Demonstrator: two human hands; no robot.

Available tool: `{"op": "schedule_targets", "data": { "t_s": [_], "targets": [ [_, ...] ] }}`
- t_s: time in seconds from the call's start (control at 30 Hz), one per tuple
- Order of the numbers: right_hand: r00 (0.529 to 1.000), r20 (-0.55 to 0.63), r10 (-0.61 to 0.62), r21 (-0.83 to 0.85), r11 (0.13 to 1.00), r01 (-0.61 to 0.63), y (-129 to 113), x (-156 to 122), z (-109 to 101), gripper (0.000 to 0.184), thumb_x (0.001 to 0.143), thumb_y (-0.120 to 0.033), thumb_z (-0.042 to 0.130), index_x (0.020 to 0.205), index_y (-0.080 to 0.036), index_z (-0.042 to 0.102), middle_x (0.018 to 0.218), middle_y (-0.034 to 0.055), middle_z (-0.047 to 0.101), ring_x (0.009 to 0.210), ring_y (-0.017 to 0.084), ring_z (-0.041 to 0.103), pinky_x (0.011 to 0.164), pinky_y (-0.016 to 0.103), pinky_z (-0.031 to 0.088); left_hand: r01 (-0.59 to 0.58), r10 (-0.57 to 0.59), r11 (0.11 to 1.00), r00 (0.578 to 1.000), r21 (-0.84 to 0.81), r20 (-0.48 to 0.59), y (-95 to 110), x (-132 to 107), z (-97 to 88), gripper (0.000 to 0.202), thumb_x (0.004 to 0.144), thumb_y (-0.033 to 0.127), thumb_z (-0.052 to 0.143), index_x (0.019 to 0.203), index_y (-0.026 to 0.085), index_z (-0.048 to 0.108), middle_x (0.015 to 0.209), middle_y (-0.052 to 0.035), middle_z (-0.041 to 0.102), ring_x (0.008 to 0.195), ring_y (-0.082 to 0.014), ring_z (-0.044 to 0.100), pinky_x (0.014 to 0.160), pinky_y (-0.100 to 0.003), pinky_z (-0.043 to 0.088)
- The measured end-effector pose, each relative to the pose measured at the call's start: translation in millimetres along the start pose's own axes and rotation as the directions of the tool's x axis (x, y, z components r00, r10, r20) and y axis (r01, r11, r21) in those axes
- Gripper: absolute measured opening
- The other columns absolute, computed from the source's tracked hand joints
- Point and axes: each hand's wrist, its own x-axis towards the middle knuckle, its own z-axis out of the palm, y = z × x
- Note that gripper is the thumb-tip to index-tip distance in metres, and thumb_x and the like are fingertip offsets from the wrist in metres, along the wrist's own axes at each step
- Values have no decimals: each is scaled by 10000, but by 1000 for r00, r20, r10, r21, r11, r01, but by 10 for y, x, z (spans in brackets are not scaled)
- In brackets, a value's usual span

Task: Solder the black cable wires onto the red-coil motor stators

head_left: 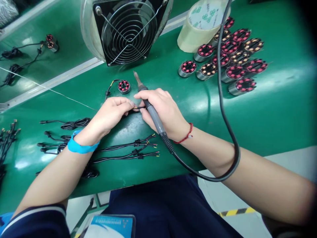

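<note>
My right hand [162,110] is closed round the grey handle of a soldering iron [150,107], whose tip points away toward the fan. My left hand [111,114] pinches thin wire ends [137,107] right against the right hand's fingers. Those wires run in a loop to a small motor stator [124,86] with red windings that lies on the green table [173,99] just beyond my hands. The iron's black cord [223,99] curves over my right forearm.
A black fan [128,31] stands at the back. A tape roll [201,24] and several stators [232,59] sit at the back right. Black cable bundles [128,148] lie near the front edge and on the left. Another stator [52,43] lies at the far left.
</note>
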Motion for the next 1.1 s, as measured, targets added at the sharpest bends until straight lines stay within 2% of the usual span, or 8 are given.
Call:
{"op": "schedule_targets", "data": {
  "t_s": [0.23,0.37,0.5,0.57,0.67,0.8,0.9,1.1],
  "targets": [
    [999,-21,45,98,994,-43,10,2,9,304,832,-179,471,1123,-241,531,924,20,703,878,234,614,860,415,472,-115,87,965,988,235,124,-33,-9,24,187,770,320,633,696,157,687,635,12,609,588,-101,468,584,-252,356],
    [996,-42,80,193,979,-70,15,18,6,348,827,-150,484,1162,-234,522,931,24,701,906,218,646,871,392,506,-190,200,916,980,354,7,-80,9,-21,171,801,279,568,679,174,627,629,30,577,616,-116,484,611,-257,365],
    [985,-134,111,218,973,-80,80,-3,-56,406,802,-152,534,1193,-262,522,953,19,696,929,216,649,887,401,521,-154,268,899,934,410,-236,-143,67,-172,142,827,239,525,714,179,586,676,14,573,674,-133,503,662,-270,387],
    [978,-153,142,227,968,-105,120,-21,-99,413,800,-162,545,1195,-277,523,945,18,692,920,219,652,885,416,524,-138,305,881,896,452,-321,-162,82,-224,116,852,253,515,850,174,601,783,-9,604,735,-141,525,708,-277,411],
    [975,-151,162,249,961,-121,149,-42,-162,396,814,-182,552,1199,-272,528,956,32,694,925,226,657,889,438,525,-151,355,826,888,543,-292,-147,67,-212,331,894,315,508,1182,160,559,982,-59,628,834,-160,571,779,-297,452],
    [976,-160,149,270,957,-102,104,-54,-240,369,835,-203,561,1200,-258,541,973,49,697,934,236,657,877,445,537,-98,285,693,947,714,-147,-51,40,-87,591,879,517,542,1351,163,503,1197,-130,605,1012,-264,624,854,-378,486],
    [978,-157,137,274,958,-90,36,-67,-295,351,859,-209,556,1208,-245,542,991,53,688,939,226,653,880,433,541,-31,236,594,962,804,-138,41,58,-20,617,848,529,575,1339,160,514,1266,-146,600,1068,-315,631,838,-390,504],
    [988,-119,94,268,962,-59,-75,-101,-432,331,895,-181,537,1222,-234,528,1001,44,660,949,179,634,866,340,541,148,127,598,953,788,-276,84,185,-330,414,822,404,585,1172,184,615,958,-90,723,872,-279,685,719,-336,495]
  ]
}}
